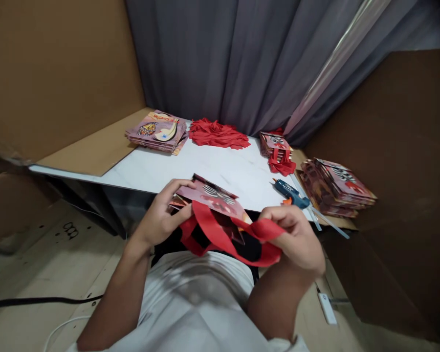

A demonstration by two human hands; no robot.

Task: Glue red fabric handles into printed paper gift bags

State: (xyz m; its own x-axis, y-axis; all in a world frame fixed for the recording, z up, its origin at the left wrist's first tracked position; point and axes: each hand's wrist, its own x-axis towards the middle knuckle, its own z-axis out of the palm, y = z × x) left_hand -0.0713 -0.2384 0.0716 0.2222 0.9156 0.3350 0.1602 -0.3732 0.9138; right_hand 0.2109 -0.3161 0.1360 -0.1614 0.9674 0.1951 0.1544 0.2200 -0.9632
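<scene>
I log a printed bag, apparently mid-work, before the white table, left hand gripping it, right hand clasping a red strap; red-strapped bags lie far right, red cloth remaining at the far side.

At twelve o'clock we see a grey curtain; at ten, a brown cardboard wall; at three, a darker panel. Towards eight we have a black cable and a white cord; between four and five, a white device.
</scene>
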